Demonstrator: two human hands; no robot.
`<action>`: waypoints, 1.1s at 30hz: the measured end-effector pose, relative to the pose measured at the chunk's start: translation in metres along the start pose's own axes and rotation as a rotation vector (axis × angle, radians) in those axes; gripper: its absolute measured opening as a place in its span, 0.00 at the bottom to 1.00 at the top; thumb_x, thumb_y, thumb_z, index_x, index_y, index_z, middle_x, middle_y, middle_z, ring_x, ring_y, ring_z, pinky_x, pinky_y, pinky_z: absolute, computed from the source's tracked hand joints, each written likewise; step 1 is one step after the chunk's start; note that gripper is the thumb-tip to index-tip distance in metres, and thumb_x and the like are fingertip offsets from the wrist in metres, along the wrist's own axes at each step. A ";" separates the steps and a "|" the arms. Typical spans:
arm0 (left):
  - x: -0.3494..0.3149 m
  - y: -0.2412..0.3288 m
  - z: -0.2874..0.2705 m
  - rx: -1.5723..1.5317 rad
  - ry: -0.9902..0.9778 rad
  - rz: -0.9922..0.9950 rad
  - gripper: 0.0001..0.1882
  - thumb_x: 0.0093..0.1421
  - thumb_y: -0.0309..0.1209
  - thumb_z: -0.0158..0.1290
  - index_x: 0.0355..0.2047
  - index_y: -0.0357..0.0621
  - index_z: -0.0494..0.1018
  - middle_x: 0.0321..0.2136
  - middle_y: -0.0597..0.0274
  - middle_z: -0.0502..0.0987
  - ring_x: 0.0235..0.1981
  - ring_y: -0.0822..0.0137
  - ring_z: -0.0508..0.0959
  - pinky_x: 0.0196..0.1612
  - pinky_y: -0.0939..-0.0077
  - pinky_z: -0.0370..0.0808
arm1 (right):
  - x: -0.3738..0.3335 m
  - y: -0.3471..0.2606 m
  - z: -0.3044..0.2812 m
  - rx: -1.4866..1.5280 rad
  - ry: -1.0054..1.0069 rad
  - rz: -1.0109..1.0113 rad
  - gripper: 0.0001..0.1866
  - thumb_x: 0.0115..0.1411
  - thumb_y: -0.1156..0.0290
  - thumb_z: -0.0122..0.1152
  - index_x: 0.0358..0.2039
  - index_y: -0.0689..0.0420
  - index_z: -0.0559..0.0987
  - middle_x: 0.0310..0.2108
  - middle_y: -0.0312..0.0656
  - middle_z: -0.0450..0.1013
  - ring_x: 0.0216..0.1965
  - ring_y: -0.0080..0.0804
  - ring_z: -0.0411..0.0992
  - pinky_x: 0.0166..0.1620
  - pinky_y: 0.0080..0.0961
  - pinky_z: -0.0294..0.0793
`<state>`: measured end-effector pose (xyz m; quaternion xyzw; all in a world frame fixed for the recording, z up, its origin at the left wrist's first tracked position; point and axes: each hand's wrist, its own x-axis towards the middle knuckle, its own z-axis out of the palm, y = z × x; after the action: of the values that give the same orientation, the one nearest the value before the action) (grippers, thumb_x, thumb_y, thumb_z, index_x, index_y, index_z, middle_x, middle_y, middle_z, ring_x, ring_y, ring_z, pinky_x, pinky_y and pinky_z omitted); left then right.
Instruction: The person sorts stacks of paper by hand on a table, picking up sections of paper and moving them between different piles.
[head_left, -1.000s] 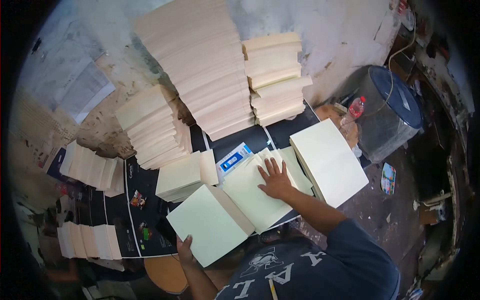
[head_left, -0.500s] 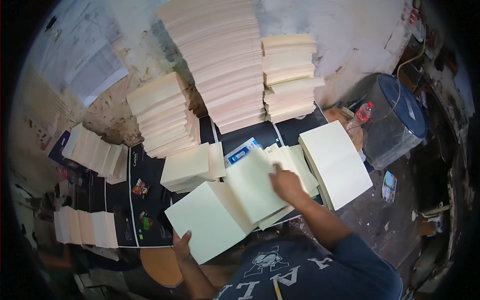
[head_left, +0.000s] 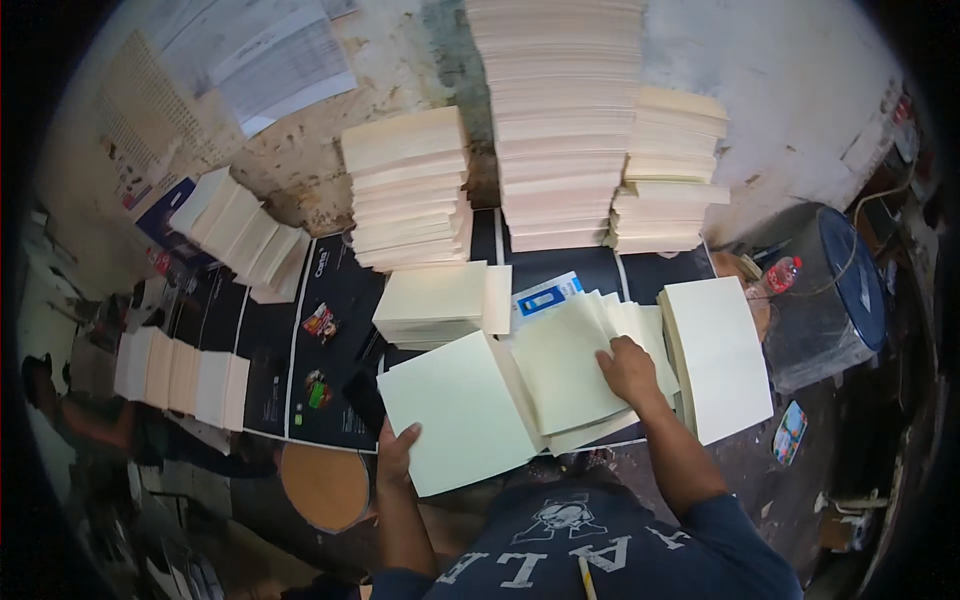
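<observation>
From the head view, the person before me holds a thick pale paper block (head_left: 458,405) with the left hand (head_left: 396,455): the thumb presses on its left edge, the other fingers hidden beneath. The block reaches past the near edge of the dark surface (head_left: 268,375). Just to its right lie loosely fanned sheets (head_left: 563,365), and the right hand (head_left: 630,372) rests on them, fingers bent and thumb pointing left; whether they pinch a sheet I can't make out. Right of the sheets is a wide stack (head_left: 728,350); behind the block, a low pile (head_left: 430,302). A tall tower (head_left: 560,120) of paper rises against the stained wall (head_left: 290,165). A round stool (head_left: 325,487) stands at the near side.
</observation>
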<state>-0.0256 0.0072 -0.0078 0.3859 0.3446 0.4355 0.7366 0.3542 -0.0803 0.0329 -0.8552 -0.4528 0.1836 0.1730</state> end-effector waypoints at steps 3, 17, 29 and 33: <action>0.006 -0.010 -0.004 -0.059 -0.067 -0.037 0.31 0.56 0.25 0.56 0.60 0.34 0.60 0.52 0.51 0.72 0.52 0.58 0.74 0.55 0.64 0.71 | -0.015 -0.017 0.026 0.192 -0.088 -0.153 0.24 0.63 0.50 0.54 0.41 0.61 0.79 0.42 0.54 0.74 0.48 0.53 0.73 0.51 0.44 0.72; 0.007 -0.006 -0.010 0.146 0.025 0.022 0.29 0.56 0.25 0.58 0.57 0.34 0.63 0.49 0.55 0.74 0.50 0.63 0.75 0.54 0.67 0.71 | 0.007 -0.003 0.035 0.204 -0.093 -0.128 0.24 0.60 0.58 0.59 0.46 0.66 0.76 0.43 0.60 0.76 0.48 0.56 0.73 0.53 0.40 0.70; 0.009 -0.021 0.007 0.174 0.010 -0.023 0.30 0.59 0.33 0.61 0.59 0.35 0.63 0.51 0.57 0.73 0.52 0.66 0.72 0.56 0.69 0.68 | -0.026 -0.088 0.018 0.079 -0.215 -0.216 0.26 0.57 0.49 0.62 0.32 0.65 0.83 0.45 0.58 0.71 0.41 0.55 0.73 0.47 0.42 0.73; -0.008 -0.021 -0.032 0.082 0.053 -0.010 0.31 0.60 0.32 0.59 0.61 0.35 0.61 0.54 0.56 0.71 0.55 0.65 0.70 0.58 0.69 0.66 | 0.018 -0.009 0.025 0.142 -0.199 -0.038 0.21 0.55 0.62 0.64 0.39 0.68 0.78 0.46 0.61 0.71 0.41 0.56 0.75 0.46 0.43 0.73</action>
<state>-0.0480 0.0016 -0.0393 0.4024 0.3834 0.4274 0.7130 0.3452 -0.0576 0.0124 -0.8097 -0.4698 0.2956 0.1907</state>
